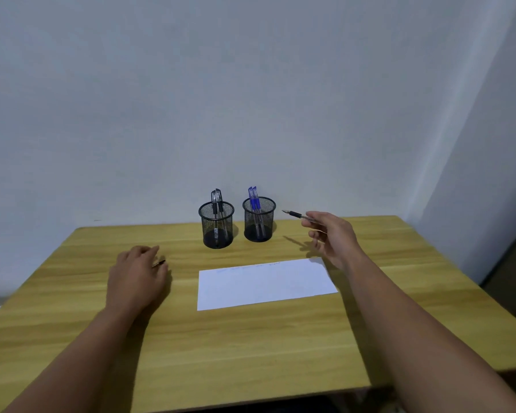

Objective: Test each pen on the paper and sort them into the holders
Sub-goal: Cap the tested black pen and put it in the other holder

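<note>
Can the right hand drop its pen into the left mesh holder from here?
Probably yes. The right hand holds a black-grip pen just right of the black mesh holder with blue pens; it must pass over that one to reach the black mesh holder with black pens.

Dim, even light, soft shadows, slight blur, wide-angle bending at edges

Head-worn, wide-angle, looking forward and down over table (251, 338) toward wall (251, 99); both forearms entering from below.
</note>
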The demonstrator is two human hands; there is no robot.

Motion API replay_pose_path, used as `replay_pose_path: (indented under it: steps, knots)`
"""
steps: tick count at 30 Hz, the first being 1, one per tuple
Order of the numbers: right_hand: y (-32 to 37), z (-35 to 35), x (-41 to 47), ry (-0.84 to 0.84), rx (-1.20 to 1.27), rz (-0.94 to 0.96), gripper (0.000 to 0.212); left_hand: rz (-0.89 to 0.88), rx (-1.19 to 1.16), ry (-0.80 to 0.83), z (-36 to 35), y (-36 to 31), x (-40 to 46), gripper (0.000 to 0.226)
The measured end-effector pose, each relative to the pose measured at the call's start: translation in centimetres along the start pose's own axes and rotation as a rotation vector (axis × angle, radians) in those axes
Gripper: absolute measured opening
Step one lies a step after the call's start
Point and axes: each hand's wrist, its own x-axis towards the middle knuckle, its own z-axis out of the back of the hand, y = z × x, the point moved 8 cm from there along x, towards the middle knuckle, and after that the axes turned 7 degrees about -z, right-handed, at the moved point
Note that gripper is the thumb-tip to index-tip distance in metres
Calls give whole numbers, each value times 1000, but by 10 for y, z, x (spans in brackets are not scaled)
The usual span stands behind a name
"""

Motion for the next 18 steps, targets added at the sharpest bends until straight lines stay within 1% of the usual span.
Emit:
replay_pose_path:
  steps: [1, 3, 5, 8, 14, 18]
  knots:
    - [-1, -2, -1, 20, -26, 5, 18, 47, 38, 69, -4, 8, 1, 49]
    - [-4, -7, -2, 60, -71, 7, 17, 59, 93, 141, -9, 18, 0, 41]
    - [-7, -9, -3, 77, -125, 8, 15, 4, 133, 138, -9, 20, -1, 30]
    - [-11, -9, -2, 78, -185, 8, 14, -45, 118, 80, -7, 20, -2, 21]
    - [-15, -16, -4, 58, -299, 15, 17, -39, -61, 28, 0, 3, 0, 16]
    - [-15, -28, -4, 75, -365, 57, 13, -98, -235, -13, 8, -27, 9, 16]
